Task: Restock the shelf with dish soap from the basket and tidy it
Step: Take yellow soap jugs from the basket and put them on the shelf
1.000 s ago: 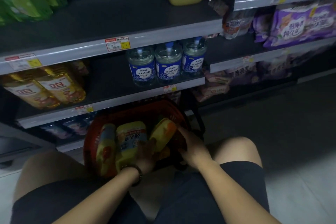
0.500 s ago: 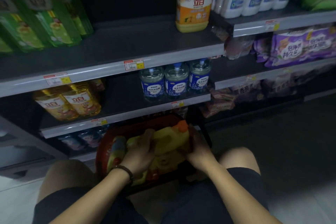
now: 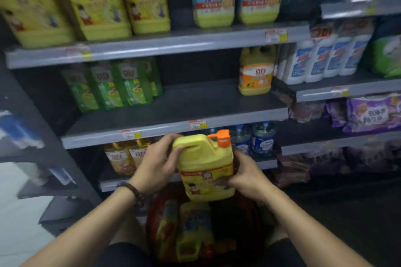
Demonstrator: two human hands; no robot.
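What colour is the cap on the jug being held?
Orange cap on the yellow jug, clearest in the head view.

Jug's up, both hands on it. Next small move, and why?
Probably raise the yellow jug toward the middle shelf: the left hand and right hand grip it above the red basket, and that shelf has bare space between the green bottles and a lone jug.

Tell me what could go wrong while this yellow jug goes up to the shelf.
If the left hand or right hand slips, the yellow jug could drop onto the bottles in the basket. Set down carelessly, it might knock the lone orange-label bottle on the middle shelf.
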